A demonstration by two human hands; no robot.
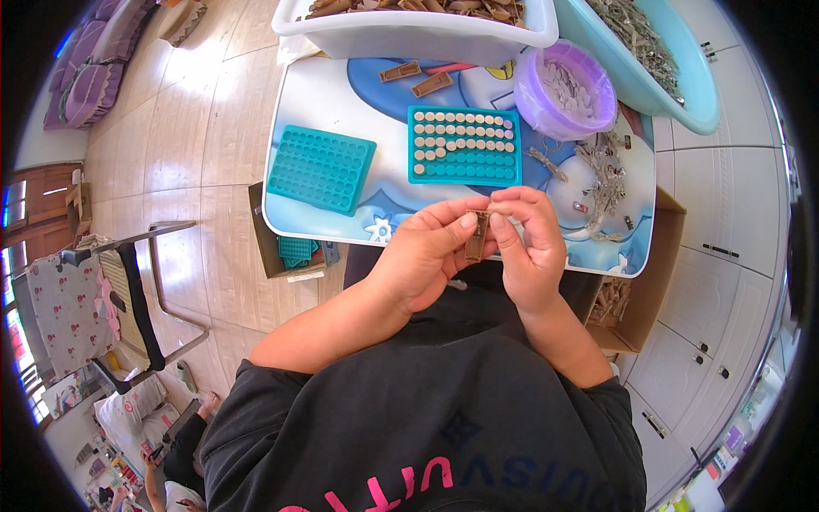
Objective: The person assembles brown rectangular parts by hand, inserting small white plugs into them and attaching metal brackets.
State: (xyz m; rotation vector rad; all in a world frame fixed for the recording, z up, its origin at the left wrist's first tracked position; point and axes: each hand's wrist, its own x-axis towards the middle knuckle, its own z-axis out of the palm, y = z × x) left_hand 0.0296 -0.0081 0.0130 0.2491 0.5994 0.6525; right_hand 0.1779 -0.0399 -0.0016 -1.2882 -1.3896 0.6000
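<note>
My left hand [422, 256] grips a small brown plastic casing [476, 246], a narrow open-faced shell, between thumb and fingers. Thumb and fingertips of my right hand [531, 247] close in a pinch at the casing's upper end; whatever they hold there is too small to make out. Just beyond my hands lies a teal tray [465, 177] with rows of pale round discs [461, 119] in its upper pockets. To its left, a second teal tray [320, 171] sits slightly turned, its round pockets showing no discs. Two more brown casings [432, 83] lie farther back.
A white tub [418, 32] of brown pieces stands at the back, beside a purple bucket [563, 119] and a light-blue basin [704, 102]. Wired parts [606, 175] lie on the table's right. Cardboard boxes [670, 264] flank the table. Another person [183, 456] is at lower left.
</note>
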